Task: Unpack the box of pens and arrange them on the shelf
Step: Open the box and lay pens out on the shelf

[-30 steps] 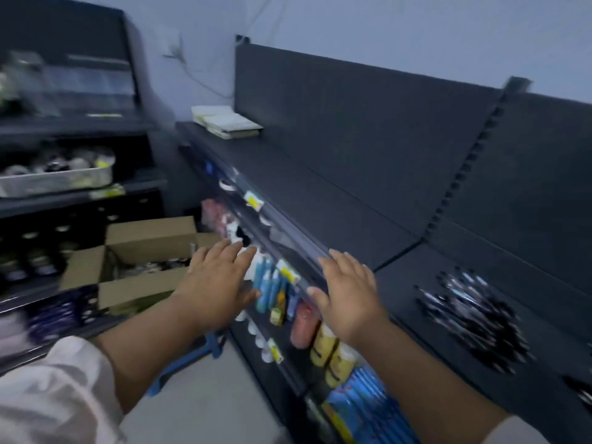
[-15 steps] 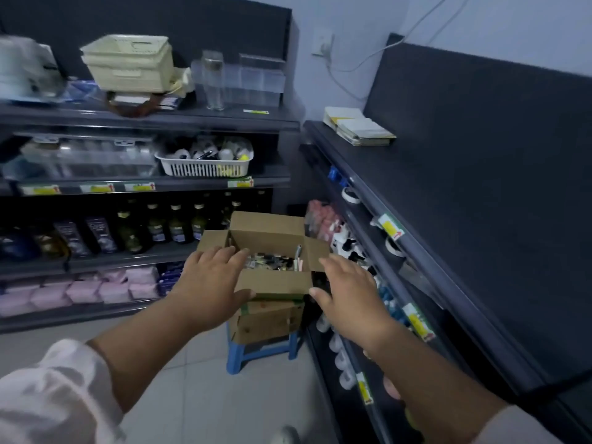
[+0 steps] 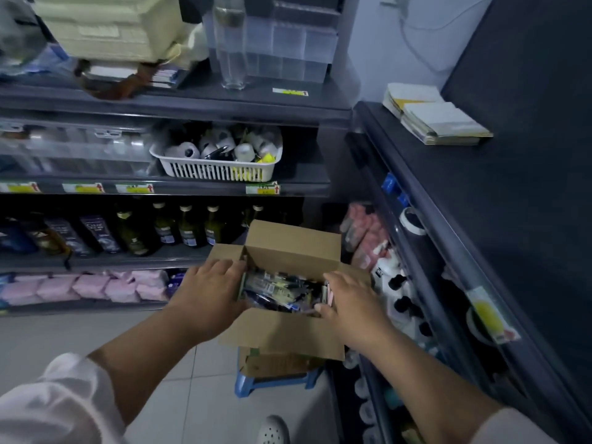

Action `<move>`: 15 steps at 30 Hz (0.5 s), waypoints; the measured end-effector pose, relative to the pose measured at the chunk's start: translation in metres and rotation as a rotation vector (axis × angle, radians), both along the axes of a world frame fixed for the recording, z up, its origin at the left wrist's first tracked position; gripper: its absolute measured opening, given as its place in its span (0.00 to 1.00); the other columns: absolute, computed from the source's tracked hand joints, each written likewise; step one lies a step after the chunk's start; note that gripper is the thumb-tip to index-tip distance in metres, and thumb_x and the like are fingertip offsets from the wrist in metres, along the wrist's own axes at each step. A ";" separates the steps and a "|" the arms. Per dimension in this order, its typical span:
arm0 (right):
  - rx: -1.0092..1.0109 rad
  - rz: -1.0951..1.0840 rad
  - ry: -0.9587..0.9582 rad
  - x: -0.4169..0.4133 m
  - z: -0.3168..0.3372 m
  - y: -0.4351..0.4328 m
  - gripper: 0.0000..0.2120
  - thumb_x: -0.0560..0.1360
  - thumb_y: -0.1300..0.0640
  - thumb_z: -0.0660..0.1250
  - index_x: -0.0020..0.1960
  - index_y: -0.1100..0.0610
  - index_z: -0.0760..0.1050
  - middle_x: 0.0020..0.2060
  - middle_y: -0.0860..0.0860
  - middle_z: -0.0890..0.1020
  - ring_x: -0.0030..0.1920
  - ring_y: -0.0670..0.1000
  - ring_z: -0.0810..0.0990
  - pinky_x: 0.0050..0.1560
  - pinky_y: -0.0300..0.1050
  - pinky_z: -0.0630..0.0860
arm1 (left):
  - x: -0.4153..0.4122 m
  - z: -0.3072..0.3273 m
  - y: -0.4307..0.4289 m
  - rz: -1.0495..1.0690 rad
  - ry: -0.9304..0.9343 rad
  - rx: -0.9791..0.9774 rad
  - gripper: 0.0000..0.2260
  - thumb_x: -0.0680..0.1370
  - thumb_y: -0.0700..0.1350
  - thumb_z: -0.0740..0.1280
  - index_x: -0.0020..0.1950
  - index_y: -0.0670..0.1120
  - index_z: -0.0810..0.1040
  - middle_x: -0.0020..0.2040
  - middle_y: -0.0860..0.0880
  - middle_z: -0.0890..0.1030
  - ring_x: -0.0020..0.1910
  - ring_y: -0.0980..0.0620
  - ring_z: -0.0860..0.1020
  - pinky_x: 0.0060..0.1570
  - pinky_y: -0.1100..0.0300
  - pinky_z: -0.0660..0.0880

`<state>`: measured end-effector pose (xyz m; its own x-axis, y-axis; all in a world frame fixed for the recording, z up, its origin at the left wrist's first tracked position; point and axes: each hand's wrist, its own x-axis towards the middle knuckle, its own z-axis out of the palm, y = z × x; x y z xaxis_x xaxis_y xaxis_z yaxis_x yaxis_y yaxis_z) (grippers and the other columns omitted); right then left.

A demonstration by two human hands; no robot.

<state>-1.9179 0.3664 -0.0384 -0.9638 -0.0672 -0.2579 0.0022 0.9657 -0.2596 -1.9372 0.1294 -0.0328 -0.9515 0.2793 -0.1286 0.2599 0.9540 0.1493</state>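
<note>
Left hand point(image 3: 211, 294) released, fingers laid fairly straight over the left rim of the cardboard box point(image 3: 285, 334) | right hand point(image 3: 352, 304) at the right rim, thumb beside a pack, grasp cannot be told | pens point(image 3: 282, 288) packed inside the open box | box atop blue stool point(image 3: 272, 383), just beside the dark shelf point(image 3: 464, 193)

Single head-worn wide-angle view, pitched forward and down.

The scene is taken from the person's own eye level, looking down along both forearms. The left hand point(image 3: 208, 296) and right hand point(image 3: 352, 306) are framed near centre at the open cardboard box point(image 3: 288, 334), at arm's reach. The tiled floor point(image 3: 198, 395) is seen below. The stocked shelves point(image 3: 160, 107) ahead and the dark shelf point(image 3: 480, 203) on the right are curved by the lens.
</note>
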 end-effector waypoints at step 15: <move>-0.054 -0.060 -0.225 -0.157 -0.164 0.027 0.24 0.79 0.51 0.61 0.73 0.55 0.63 0.69 0.54 0.67 0.66 0.55 0.68 0.63 0.46 0.69 | -0.175 -0.166 0.048 -0.090 -0.232 -0.104 0.28 0.76 0.55 0.63 0.74 0.50 0.62 0.72 0.48 0.67 0.70 0.47 0.65 0.66 0.55 0.62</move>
